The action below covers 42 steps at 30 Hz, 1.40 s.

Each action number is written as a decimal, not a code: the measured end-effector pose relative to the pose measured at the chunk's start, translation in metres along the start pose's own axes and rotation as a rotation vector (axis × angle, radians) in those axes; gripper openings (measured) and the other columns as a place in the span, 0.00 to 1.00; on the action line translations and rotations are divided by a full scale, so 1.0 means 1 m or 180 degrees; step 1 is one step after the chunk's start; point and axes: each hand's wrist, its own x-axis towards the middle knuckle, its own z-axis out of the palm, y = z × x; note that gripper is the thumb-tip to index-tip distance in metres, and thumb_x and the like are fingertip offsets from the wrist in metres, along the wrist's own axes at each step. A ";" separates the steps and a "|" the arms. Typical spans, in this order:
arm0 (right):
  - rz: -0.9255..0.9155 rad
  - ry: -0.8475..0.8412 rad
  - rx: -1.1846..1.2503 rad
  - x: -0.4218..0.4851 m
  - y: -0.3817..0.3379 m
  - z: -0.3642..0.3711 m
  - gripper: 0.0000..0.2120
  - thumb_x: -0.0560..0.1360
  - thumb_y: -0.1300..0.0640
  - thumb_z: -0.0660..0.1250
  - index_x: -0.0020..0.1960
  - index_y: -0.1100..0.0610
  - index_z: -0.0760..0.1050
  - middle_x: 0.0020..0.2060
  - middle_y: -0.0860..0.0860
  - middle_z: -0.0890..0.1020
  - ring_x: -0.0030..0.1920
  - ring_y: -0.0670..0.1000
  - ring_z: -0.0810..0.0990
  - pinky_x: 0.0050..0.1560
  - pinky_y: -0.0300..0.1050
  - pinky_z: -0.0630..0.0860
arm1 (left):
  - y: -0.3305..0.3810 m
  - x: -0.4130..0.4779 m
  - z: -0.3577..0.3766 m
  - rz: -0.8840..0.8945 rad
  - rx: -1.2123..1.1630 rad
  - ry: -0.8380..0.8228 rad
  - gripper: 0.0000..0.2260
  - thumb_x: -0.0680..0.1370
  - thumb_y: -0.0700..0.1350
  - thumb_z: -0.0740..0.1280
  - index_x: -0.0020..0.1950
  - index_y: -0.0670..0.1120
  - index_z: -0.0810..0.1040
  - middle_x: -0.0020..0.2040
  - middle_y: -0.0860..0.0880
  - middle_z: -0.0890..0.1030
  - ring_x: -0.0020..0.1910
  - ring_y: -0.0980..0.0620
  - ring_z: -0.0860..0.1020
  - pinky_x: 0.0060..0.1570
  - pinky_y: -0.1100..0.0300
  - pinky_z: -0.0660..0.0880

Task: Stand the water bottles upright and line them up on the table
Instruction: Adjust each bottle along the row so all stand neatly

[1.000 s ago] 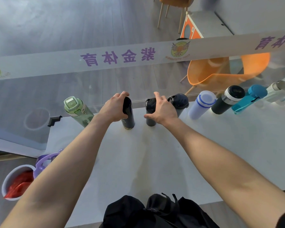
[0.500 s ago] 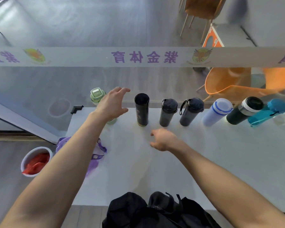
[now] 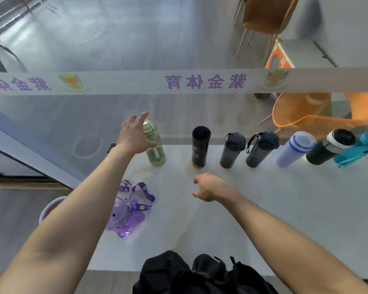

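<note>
Several bottles stand upright in a row along the far edge of the white table (image 3: pixel 263 219): a green bottle (image 3: pixel 156 148), a black tumbler (image 3: pixel 200 146), two dark bottles (image 3: pixel 232 150) (image 3: pixel 260 149), a white bottle with blue bands (image 3: pixel 293 148), a black and silver flask (image 3: pixel 329 146) and a teal bottle (image 3: pixel 357 151). My left hand (image 3: pixel 134 134) is open with fingers spread, right against the green bottle's left side, not closed on it. A purple bottle (image 3: pixel 125 215) with a strap lies on its side near the table's left edge. My right hand (image 3: pixel 208 186) hovers loosely curled over the table, holding nothing.
A black bag (image 3: pixel 200 274) sits at the table's near edge. A glass wall with a white lettered band (image 3: pixel 200 81) runs just behind the bottles. A white bin (image 3: pixel 51 209) stands on the floor to the left; orange chairs (image 3: pixel 306 111) are beyond the glass.
My left hand let go of the black tumbler and moved left to the green bottle. My right hand left the dark bottle and drew back toward me. The view shifted left.
</note>
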 end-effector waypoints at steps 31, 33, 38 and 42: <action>0.0412 0.0064 0.0200 0.022 -0.028 0.014 0.26 0.82 0.43 0.68 0.76 0.54 0.73 0.69 0.56 0.80 0.65 0.60 0.80 0.66 0.56 0.79 | 0.017 0.039 0.046 0.1220 -0.0182 -0.0475 0.34 0.66 0.49 0.82 0.67 0.58 0.69 0.54 0.46 0.75 0.48 0.40 0.78 0.42 0.53 0.73; 0.0419 0.0077 0.0188 0.021 -0.026 0.015 0.25 0.82 0.44 0.68 0.76 0.54 0.73 0.69 0.56 0.80 0.65 0.60 0.80 0.66 0.56 0.79 | 0.017 0.041 0.045 0.1295 -0.0091 -0.0488 0.35 0.65 0.49 0.82 0.67 0.59 0.69 0.53 0.46 0.75 0.48 0.39 0.78 0.42 0.52 0.75; 0.0461 0.0069 0.0249 0.021 -0.025 0.017 0.24 0.82 0.45 0.68 0.75 0.54 0.74 0.67 0.55 0.81 0.64 0.59 0.81 0.65 0.55 0.80 | 0.013 0.046 0.040 0.1319 0.0045 -0.0526 0.36 0.65 0.50 0.84 0.67 0.60 0.69 0.54 0.47 0.75 0.49 0.40 0.78 0.42 0.51 0.77; 0.0487 0.0088 0.0263 0.021 -0.028 0.020 0.21 0.82 0.47 0.67 0.72 0.55 0.76 0.65 0.55 0.81 0.61 0.59 0.82 0.62 0.55 0.81 | 0.012 0.045 0.038 0.1279 0.0041 -0.0541 0.37 0.64 0.50 0.83 0.66 0.61 0.68 0.53 0.47 0.75 0.48 0.40 0.78 0.43 0.48 0.81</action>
